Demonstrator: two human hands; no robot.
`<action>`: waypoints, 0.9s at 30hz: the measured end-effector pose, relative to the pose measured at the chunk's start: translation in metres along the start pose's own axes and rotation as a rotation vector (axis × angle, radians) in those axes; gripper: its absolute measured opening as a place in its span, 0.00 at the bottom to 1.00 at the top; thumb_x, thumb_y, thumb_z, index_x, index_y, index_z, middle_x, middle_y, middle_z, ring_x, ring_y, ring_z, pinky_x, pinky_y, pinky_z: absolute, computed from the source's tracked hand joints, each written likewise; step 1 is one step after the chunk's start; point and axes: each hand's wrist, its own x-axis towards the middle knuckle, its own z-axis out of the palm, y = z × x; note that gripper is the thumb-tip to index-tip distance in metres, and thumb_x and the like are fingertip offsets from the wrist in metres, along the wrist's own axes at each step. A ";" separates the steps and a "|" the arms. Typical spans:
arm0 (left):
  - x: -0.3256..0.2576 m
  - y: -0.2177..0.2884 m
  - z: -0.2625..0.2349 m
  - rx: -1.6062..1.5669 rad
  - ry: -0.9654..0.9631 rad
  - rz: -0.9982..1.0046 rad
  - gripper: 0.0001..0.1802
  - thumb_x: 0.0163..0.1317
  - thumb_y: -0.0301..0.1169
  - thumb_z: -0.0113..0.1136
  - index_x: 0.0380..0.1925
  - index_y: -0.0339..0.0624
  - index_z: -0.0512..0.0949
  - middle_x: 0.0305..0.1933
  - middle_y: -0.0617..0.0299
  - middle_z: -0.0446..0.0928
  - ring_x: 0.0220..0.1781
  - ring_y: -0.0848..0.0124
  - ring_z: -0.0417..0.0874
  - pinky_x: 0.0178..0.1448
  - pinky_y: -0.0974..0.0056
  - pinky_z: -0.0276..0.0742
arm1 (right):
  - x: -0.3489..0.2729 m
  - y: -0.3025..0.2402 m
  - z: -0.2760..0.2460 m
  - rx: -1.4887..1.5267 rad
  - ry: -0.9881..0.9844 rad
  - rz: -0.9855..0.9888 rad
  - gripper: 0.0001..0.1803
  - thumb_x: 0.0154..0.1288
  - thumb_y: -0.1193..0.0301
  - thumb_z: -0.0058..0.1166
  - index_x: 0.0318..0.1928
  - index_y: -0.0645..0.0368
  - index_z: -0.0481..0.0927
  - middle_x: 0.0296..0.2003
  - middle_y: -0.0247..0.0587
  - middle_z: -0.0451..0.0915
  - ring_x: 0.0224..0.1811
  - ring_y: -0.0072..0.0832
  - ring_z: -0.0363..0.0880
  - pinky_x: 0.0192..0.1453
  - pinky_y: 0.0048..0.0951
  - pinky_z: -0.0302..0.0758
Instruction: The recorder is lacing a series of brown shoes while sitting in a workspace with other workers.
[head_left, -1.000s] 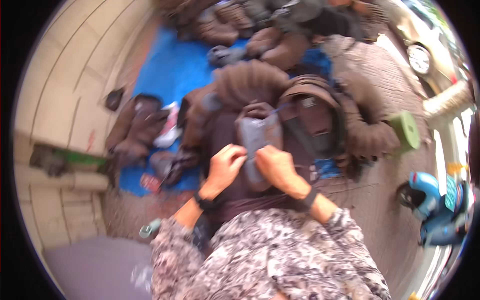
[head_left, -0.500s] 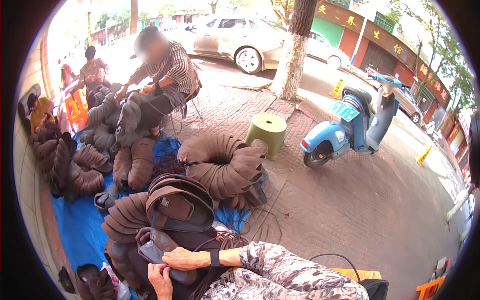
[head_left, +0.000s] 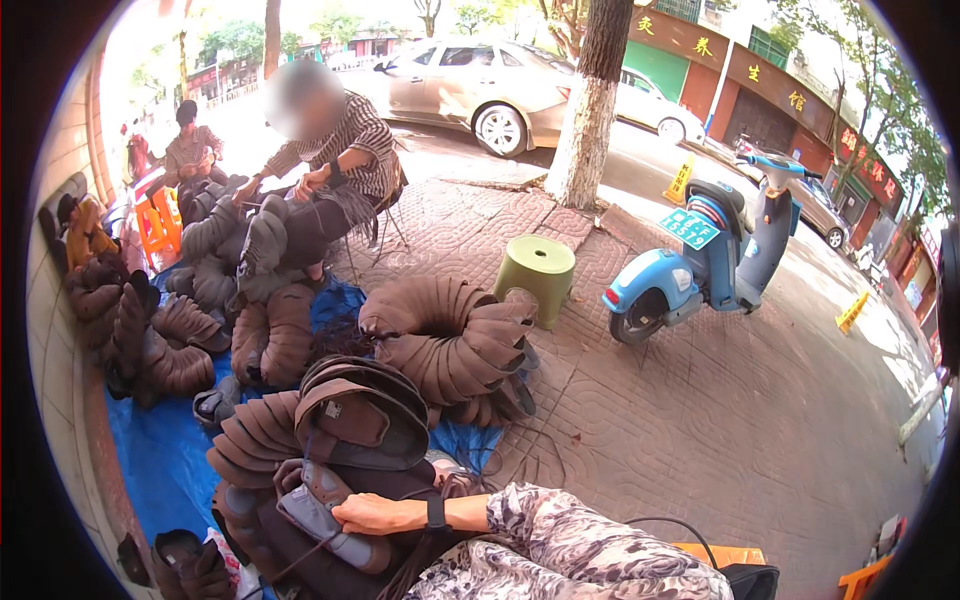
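Note:
A grey-and-brown shoe upper (head_left: pixel 318 506) lies over dark cloth at the bottom of the view. My right hand (head_left: pixel 378 513), with a dark band on its wrist, is closed on the upper's right edge. A thin dark lace (head_left: pixel 300 562) runs from the upper toward the lower left. My left hand is out of view. Just beyond, a curved stack of brown shoe uppers (head_left: pixel 355 410) leans with its open end toward me. More dark laces (head_left: pixel 425 555) hang in a bundle under my right wrist.
A ring of nested brown uppers (head_left: pixel 440 335) lies ahead, near a green stool (head_left: pixel 536 280). Further piles (head_left: pixel 270 340) cover the blue sheet (head_left: pixel 150 470) at left. A seated person (head_left: pixel 345 140) handles uppers beyond. A blue scooter (head_left: pixel 700 250) stands on the paving at right.
My left hand has gone out of view past the lower edge, and a lace now stretches that way from the upper. My right hand stays on the upper. The view has shifted slightly.

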 end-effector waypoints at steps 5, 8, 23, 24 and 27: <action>0.019 0.106 0.016 -0.159 -0.051 0.293 0.20 0.59 0.31 0.50 0.51 0.35 0.69 0.54 0.43 0.67 0.57 0.45 0.65 0.60 0.48 0.61 | 0.008 -0.002 -0.004 -0.108 -0.017 0.022 0.08 0.50 0.71 0.55 0.28 0.62 0.72 0.23 0.52 0.75 0.31 0.51 0.76 0.33 0.46 0.70; 0.031 0.196 0.021 -0.538 -0.386 0.142 0.17 0.62 0.31 0.53 0.49 0.36 0.70 0.40 0.46 0.76 0.42 0.53 0.79 0.46 0.58 0.74 | 0.015 -0.016 -0.015 -0.102 -0.174 0.116 0.08 0.49 0.71 0.55 0.27 0.64 0.75 0.25 0.54 0.77 0.31 0.50 0.77 0.34 0.45 0.73; 0.023 0.154 0.003 -0.433 -0.355 -0.034 0.09 0.56 0.30 0.61 0.34 0.39 0.81 0.29 0.53 0.81 0.29 0.65 0.80 0.37 0.64 0.74 | -0.054 0.004 -0.114 -0.020 -0.345 0.167 0.15 0.57 0.64 0.48 0.28 0.65 0.79 0.20 0.45 0.77 0.25 0.35 0.78 0.32 0.36 0.72; 0.022 0.149 -0.018 -0.340 -0.311 0.057 0.08 0.56 0.30 0.61 0.34 0.40 0.81 0.30 0.53 0.81 0.30 0.61 0.81 0.38 0.62 0.74 | -0.070 0.013 -0.127 0.052 -0.361 0.350 0.16 0.57 0.64 0.47 0.27 0.66 0.78 0.18 0.41 0.75 0.24 0.31 0.76 0.30 0.33 0.72; 0.001 0.087 -0.041 -0.061 -0.190 0.009 0.08 0.58 0.34 0.59 0.32 0.42 0.81 0.33 0.53 0.81 0.32 0.58 0.81 0.39 0.60 0.75 | -0.110 0.007 -0.180 0.114 -0.372 0.545 0.18 0.63 0.60 0.48 0.24 0.63 0.74 0.16 0.28 0.66 0.20 0.19 0.63 0.24 0.27 0.62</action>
